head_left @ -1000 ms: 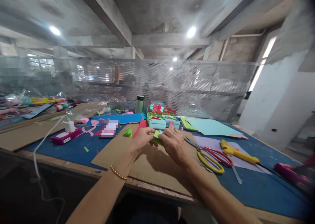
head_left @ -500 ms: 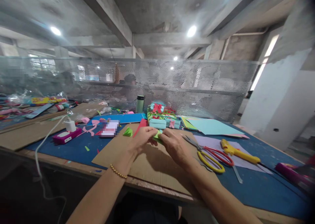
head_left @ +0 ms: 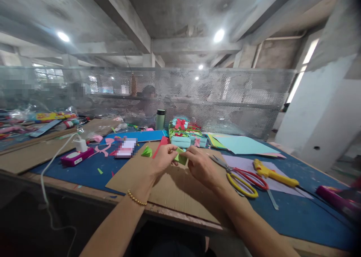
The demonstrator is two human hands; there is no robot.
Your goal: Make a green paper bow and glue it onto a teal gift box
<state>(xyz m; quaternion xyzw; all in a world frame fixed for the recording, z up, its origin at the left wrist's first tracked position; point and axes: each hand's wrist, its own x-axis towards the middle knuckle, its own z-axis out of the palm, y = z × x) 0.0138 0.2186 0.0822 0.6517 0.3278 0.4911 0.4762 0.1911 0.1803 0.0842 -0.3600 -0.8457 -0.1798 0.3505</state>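
Between my two hands is a small piece of green paper (head_left: 181, 157), held above a sheet of brown cardboard (head_left: 175, 196). My left hand (head_left: 163, 159) pinches its left side, with fingers closed. At its right edge my right hand (head_left: 199, 166) grips it between thumb and fingers. A folded bright green paper piece (head_left: 147, 151) lies on the cardboard to the left of my hands. Just beyond my hands stand light blue paper boxes (head_left: 181, 141) with red and pink bows.
Scissors (head_left: 239, 180) with red and yellow handles and a yellow glue gun (head_left: 275, 176) lie to the right, near a purple sheet (head_left: 234, 161). Light blue sheets (head_left: 245, 145) are behind. A purple power strip (head_left: 76, 157), a phone (head_left: 126, 148) and a green bottle (head_left: 160, 119) also stand or lie on the table.
The green paper now shows more of its flat face between my hands. My right hand's fingers have shifted slightly on its right edge. The tools on the table stay put.
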